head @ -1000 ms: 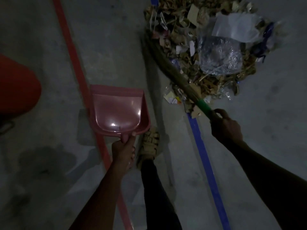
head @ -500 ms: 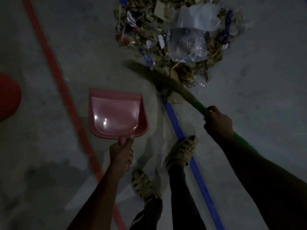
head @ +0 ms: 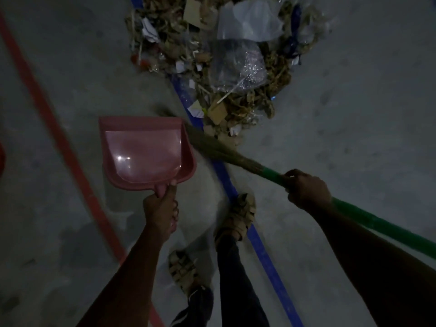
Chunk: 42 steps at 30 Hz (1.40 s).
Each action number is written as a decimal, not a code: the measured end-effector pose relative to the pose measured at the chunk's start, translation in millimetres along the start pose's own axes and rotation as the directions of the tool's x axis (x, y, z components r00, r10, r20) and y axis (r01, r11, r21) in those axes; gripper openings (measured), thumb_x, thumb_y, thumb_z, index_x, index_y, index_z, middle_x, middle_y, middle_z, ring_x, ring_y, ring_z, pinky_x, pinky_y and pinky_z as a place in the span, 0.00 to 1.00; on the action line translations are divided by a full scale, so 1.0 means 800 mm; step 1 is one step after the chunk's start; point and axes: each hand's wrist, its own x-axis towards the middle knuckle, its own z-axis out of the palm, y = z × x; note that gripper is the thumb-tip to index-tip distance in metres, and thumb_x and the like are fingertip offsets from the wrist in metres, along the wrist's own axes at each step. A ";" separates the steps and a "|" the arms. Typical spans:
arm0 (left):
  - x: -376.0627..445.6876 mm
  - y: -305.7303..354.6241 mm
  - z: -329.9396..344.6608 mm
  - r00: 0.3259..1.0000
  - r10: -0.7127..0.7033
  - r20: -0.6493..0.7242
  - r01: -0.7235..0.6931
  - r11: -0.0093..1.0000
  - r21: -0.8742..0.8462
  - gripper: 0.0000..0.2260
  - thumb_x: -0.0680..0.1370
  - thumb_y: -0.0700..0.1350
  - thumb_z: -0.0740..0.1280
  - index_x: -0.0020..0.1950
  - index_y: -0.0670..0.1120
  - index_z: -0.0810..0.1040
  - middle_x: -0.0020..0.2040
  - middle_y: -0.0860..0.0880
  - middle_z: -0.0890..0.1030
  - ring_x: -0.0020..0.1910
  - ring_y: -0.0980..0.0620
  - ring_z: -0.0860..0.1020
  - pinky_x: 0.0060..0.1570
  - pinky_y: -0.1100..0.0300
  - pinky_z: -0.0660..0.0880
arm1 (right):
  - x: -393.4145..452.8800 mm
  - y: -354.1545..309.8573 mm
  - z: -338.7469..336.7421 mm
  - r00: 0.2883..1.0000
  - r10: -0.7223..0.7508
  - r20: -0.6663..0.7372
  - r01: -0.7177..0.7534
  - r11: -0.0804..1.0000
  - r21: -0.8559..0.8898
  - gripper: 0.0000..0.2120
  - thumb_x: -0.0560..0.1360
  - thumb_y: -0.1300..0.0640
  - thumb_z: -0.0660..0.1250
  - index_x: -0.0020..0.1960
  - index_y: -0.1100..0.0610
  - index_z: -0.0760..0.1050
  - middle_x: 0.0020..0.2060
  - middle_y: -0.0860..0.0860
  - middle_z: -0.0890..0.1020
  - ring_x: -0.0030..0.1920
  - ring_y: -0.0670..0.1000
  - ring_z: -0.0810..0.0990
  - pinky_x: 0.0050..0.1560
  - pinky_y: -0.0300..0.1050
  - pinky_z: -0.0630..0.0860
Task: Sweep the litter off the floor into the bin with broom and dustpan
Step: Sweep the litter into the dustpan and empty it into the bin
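A pile of litter [head: 226,55], dry leaves, paper scraps and clear plastic bags, lies on the grey floor at the top middle. My left hand [head: 161,212] grips the handle of a pink dustpan [head: 144,152], held above the floor to the left of the pile with nothing in it. My right hand [head: 306,188] grips the green handle of a broom [head: 219,152]. The broom's brown bristles reach left across the blue line, and their tip sits behind the dustpan's right edge, just below the pile.
A blue floor line [head: 238,199] runs from the pile down between my sandalled feet [head: 238,215]. A red floor line [head: 59,140] crosses the left side. A sliver of a red object [head: 2,159] shows at the left edge. The scene is dim.
The broom's bristles swung left and down, from the pile's lower edge to beside the dustpan. The view shifted, the pile now nearer centre. The red object slid almost out at left.
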 end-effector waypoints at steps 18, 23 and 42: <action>0.026 0.044 0.088 1.000 0.015 0.019 -0.014 0.999 -0.029 0.21 0.77 0.55 0.74 0.34 0.48 0.67 0.25 0.49 0.68 0.18 0.56 0.65 0.19 0.68 0.61 | 0.069 -0.009 -0.080 0.920 -0.059 -0.387 0.034 0.997 -0.071 0.32 0.70 0.62 0.69 0.73 0.52 0.69 0.66 0.50 0.73 0.37 0.57 0.75 0.27 0.42 0.68; 0.056 0.064 0.059 1.000 0.009 0.019 -0.009 0.999 -0.042 0.23 0.76 0.56 0.75 0.32 0.48 0.65 0.24 0.49 0.66 0.18 0.54 0.64 0.22 0.66 0.63 | 0.087 -0.038 -0.094 0.893 -0.017 -0.449 0.027 1.000 0.014 0.26 0.72 0.61 0.70 0.70 0.51 0.72 0.66 0.50 0.73 0.36 0.57 0.77 0.28 0.42 0.70; 0.241 0.250 -0.073 0.970 -0.085 0.229 0.036 0.977 0.211 0.20 0.76 0.54 0.75 0.34 0.44 0.71 0.25 0.47 0.70 0.18 0.53 0.65 0.22 0.66 0.62 | 0.287 -0.301 -0.203 0.843 0.181 -0.507 -0.138 0.983 0.122 0.38 0.72 0.62 0.69 0.78 0.57 0.57 0.67 0.63 0.72 0.51 0.65 0.79 0.39 0.55 0.78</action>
